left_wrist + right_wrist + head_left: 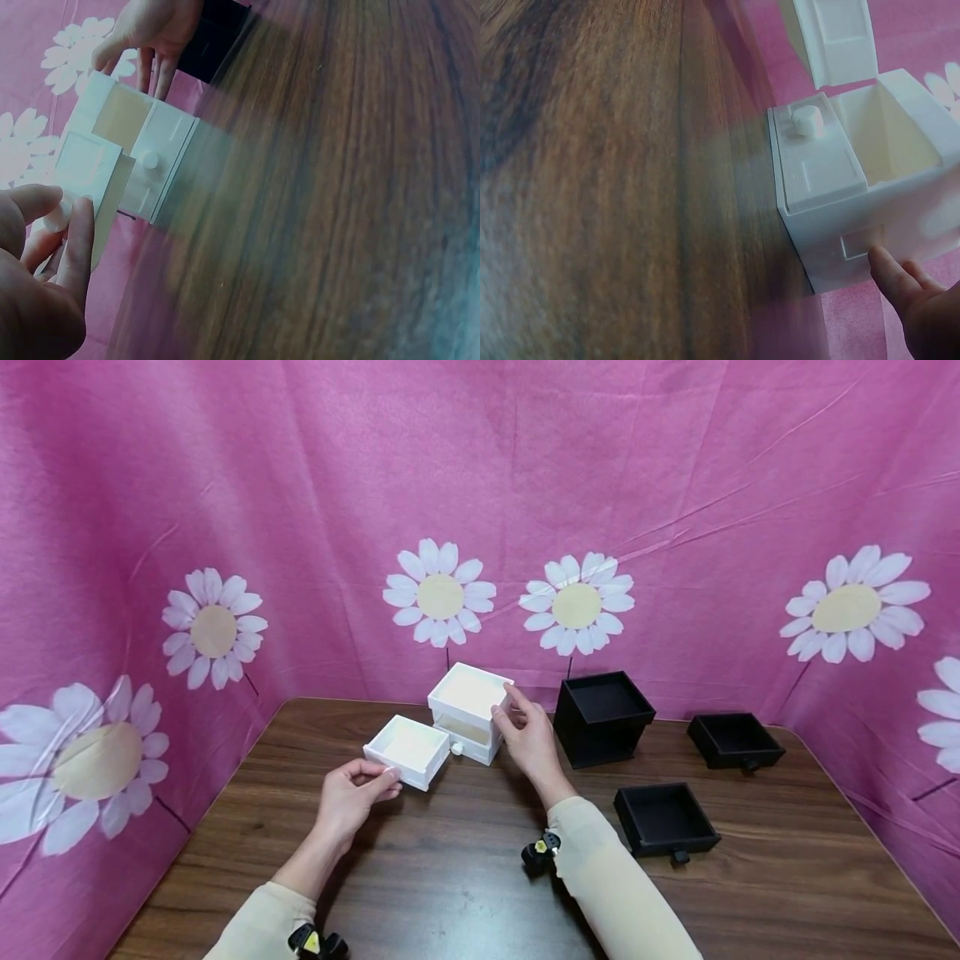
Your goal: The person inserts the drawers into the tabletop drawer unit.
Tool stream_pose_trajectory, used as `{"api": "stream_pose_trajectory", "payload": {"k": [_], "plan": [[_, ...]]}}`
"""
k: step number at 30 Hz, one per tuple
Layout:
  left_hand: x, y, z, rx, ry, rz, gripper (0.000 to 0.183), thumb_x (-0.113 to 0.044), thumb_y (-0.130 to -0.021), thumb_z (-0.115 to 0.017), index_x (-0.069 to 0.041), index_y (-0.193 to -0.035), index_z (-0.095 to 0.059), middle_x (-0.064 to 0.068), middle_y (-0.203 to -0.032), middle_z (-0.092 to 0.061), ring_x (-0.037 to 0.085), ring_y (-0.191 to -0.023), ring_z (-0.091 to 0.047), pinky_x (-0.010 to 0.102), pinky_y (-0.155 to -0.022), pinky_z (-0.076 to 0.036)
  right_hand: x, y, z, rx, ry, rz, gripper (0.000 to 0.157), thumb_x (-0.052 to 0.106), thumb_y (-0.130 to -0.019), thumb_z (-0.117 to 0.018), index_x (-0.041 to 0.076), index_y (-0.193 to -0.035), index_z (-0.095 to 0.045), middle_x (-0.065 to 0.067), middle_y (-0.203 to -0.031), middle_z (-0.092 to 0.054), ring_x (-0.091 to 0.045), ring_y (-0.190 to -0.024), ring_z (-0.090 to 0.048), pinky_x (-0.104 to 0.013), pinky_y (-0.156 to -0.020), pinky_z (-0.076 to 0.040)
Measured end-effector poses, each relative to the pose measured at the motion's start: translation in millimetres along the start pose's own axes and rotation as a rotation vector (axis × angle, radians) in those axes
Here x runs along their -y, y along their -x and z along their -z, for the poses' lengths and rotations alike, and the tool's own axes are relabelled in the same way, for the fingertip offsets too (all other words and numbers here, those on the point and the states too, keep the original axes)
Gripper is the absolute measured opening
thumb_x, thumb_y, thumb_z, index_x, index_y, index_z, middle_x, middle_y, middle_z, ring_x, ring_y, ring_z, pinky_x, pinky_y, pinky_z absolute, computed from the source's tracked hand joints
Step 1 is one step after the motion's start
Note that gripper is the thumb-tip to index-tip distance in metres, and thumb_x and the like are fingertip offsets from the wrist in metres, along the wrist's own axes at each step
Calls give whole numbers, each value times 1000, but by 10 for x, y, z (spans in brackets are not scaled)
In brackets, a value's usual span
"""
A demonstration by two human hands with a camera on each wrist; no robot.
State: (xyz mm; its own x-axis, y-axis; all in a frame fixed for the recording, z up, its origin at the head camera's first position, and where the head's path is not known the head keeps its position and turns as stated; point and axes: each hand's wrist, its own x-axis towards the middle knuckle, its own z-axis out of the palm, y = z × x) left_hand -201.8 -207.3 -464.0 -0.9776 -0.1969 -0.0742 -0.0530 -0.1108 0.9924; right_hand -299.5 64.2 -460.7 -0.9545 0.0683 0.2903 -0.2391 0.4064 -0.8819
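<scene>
My left hand (349, 800) pinches the knob of a small white drawer (408, 745), thumb and fingers around it at the front. The drawer is held up at the left of a white box (471, 689), out of its body. That box has an open upper slot, and a lower drawer (817, 161) with a round knob sits pushed in beneath it. Against the box's right side my right hand (531, 745) presses its fingertips (881, 262), the fingers fairly straight.
To the right of the white box stands a black box (603, 714) with an open front. Two black drawers lie apart from it: one drawer (735, 739) farther back at the right, another drawer (666, 820) nearer. A pink daisy-print cloth (480, 460) hangs behind the wooden table (465, 877).
</scene>
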Motion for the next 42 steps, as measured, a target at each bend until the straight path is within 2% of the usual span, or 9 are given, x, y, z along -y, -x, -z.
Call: {"api": "stream_pose_trajectory", "payload": {"k": [10, 16, 26, 37, 42], "plan": [[-1, 16, -104, 12, 2, -11, 5, 10, -94, -74, 9, -98, -71, 10, -80, -79, 12, -69, -76, 28, -72, -67, 2, 3, -5, 2, 0, 3, 50, 25, -104, -72, 15, -153, -62, -25, -134, -67, -43, -115, -73, -57, -102, -60], [-4, 12, -200, 23, 9, -23, 6, 10, -93, -76, 8, -95, -71, 7, -78, -77, 12, -67, -76, 28, -72, -67, 8, 5, -4, -8, -5, 13, 50, 23, -104, -72, 14, -152, -63, -26, -133, -67, -43, -114, -74, -56, -101, -61], [13, 28, -336, 38, 37, -30, 7, 12, -92, -75, 10, -96, -70, 11, -80, -78, 12, -67, -76, 27, -71, -67, -4, 4, -10, -17, -18, 15, 51, 24, -103, -73, 15, -152, -64, -25, -133, -67, -44, -114, -74, -56, -101, -61], [49, 26, -445, 37, 46, -53, 6, 12, -91, -76, 8, -92, -72, 13, -80, -78, 14, -66, -76, 28, -70, -67, -6, 7, -12, -12, -21, 19, 50, 24, -104, -72, 15, -152, -64, -26, -133, -67, -44, -114, -73, -56, -100, -61], [79, 25, -488, 39, 16, -59, 13, 12, -91, -76, 16, -101, -69, 8, -80, -77, 12, -65, -76, 28, -70, -67, -8, 9, -8, -11, -27, 19, 50, 25, -103, -72, 16, -152, -64, -26, -134, -67, -45, -114, -73, -57, -100, -61]]}}
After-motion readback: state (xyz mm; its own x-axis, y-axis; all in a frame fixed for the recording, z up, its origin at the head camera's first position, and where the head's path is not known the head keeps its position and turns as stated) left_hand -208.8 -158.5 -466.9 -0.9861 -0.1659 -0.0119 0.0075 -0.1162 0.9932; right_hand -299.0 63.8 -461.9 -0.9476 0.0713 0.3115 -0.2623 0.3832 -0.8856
